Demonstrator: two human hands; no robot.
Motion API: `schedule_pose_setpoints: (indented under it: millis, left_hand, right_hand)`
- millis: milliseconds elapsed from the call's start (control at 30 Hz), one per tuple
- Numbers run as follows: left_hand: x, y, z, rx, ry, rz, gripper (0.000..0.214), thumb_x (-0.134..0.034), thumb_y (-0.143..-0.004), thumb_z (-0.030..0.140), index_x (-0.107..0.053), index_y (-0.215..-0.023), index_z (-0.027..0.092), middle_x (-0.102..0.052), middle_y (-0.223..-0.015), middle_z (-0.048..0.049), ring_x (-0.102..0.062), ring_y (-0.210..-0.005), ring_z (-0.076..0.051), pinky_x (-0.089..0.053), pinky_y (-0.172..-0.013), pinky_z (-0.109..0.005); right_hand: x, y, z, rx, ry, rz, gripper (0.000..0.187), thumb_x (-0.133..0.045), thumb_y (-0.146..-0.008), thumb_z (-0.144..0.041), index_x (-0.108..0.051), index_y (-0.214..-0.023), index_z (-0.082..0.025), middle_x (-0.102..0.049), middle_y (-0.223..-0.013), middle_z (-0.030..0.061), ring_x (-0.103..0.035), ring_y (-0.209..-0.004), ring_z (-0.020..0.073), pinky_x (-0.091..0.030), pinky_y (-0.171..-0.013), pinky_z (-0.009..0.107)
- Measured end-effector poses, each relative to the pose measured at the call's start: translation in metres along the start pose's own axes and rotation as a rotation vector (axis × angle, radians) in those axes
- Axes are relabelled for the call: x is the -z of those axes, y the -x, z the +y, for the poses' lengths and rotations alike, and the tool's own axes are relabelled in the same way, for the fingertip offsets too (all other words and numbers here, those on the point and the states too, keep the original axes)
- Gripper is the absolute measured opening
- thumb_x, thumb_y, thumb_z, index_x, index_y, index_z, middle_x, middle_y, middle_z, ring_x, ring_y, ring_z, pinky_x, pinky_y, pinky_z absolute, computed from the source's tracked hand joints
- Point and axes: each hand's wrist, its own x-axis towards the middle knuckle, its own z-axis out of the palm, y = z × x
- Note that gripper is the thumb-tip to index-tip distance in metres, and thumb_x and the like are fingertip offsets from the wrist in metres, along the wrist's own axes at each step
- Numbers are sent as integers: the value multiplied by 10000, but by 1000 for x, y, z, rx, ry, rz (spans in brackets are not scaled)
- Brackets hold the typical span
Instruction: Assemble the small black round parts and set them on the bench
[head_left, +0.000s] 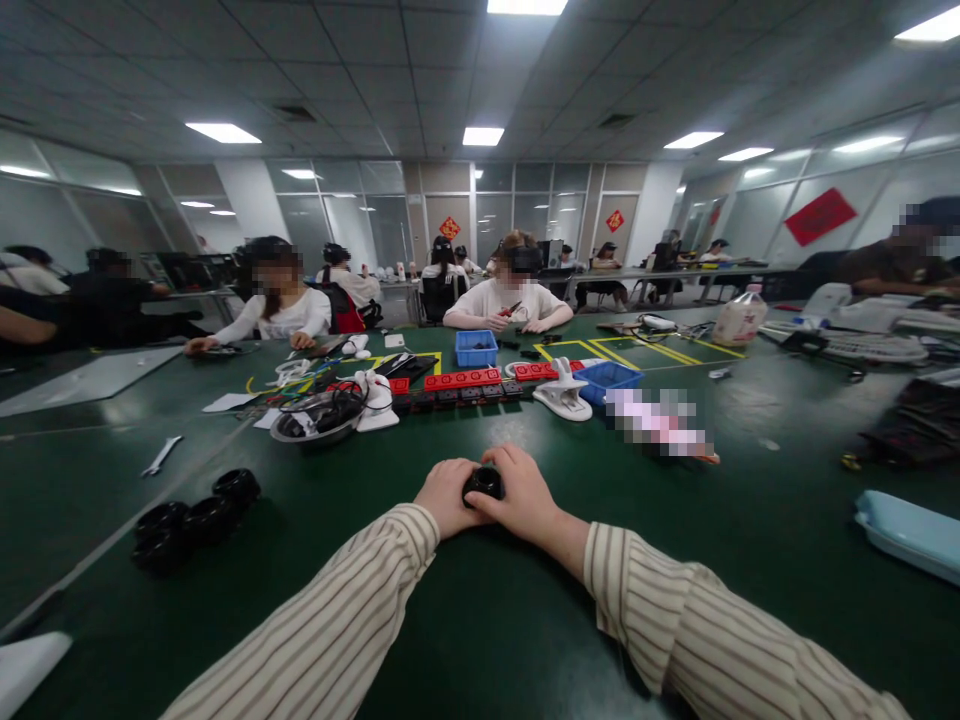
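A small black ring-shaped part (486,482) with a round opening on top is held between my two hands over the green table. My left hand (448,494) is closed around its left side. From the right, my right hand (525,490) wraps it, with the fingers curled over the far side and the thumb at the near side. Off to the left stands a group of several similar black parts (210,518), close together on the table. What lies under the held part is hidden by my hands.
A wrench (162,455) lies at the left. Ahead are a metal bowl of cables (315,432), a row of red-and-black blocks (463,380), a white clamp (562,392) and a blue bin (476,348). A light-blue case (911,530) is at the right. People sit across the table.
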Motion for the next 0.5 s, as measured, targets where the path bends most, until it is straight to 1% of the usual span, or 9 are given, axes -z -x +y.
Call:
schedule_pose_setpoints:
  millis: [67,133,200,267,333,400,500]
  left_hand:
    - [0,0,3,25,-38,18,421,-679,-605,409,-577,-920,149,-604,-918,-75,-543,-885,-264,-411,-853,-406]
    - [0,0,6,33,-50,26,349,-654,-630,378,-585,-872,137,-604,-879,-82,-548,-858,-267,-419,-828,-405]
    - [0,1,7,25,-41,19,342,-652,-631,361,-585,-881,137,-608,-877,-81,-555,-855,-260,-427,-823,-389]
    - [0,1,7,9,-26,7,372,-665,-621,356,-581,-917,148,-614,-896,-71,-560,-865,-247,-432,-829,-368]
    - [-1,2,6,-8,-12,1,398,-674,-615,350,-575,-951,161,-616,-928,-61,-560,-889,-237,-434,-838,-350]
    - [-2,3,5,-17,-4,5,399,-676,-618,343,-573,-957,160,-610,-963,-67,-554,-915,-237,-431,-847,-345]
    - [-4,3,4,-20,3,19,414,-692,-606,389,-570,-931,162,-600,-978,-73,-549,-928,-247,-422,-855,-357]
  right_hand:
    - [0,0,-2,0,22,6,311,-659,-694,-368,-525,-887,-164,-530,-886,57,-476,-857,205,-383,-774,340]
    - [1,0,-2,21,17,4,242,-640,-704,-305,-532,-871,-167,-534,-877,53,-474,-848,198,-377,-775,335]
    - [2,2,-2,69,-12,-4,204,-601,-704,-219,-542,-893,-168,-540,-898,53,-473,-863,196,-373,-785,331]
    - [4,4,-3,130,-50,-25,219,-555,-689,-147,-548,-907,-168,-550,-918,51,-475,-876,194,-371,-796,327]
    - [6,6,-3,171,-77,-41,235,-526,-679,-117,-549,-907,-167,-560,-928,49,-480,-885,194,-369,-805,327]
    - [6,8,-3,168,-80,-29,244,-529,-693,-140,-543,-936,-164,-566,-950,54,-484,-901,199,-367,-820,336]
    - [2,7,-3,71,-39,47,322,-573,-741,-279,-509,-1030,-150,-557,-1013,82,-481,-943,218,-358,-846,362]
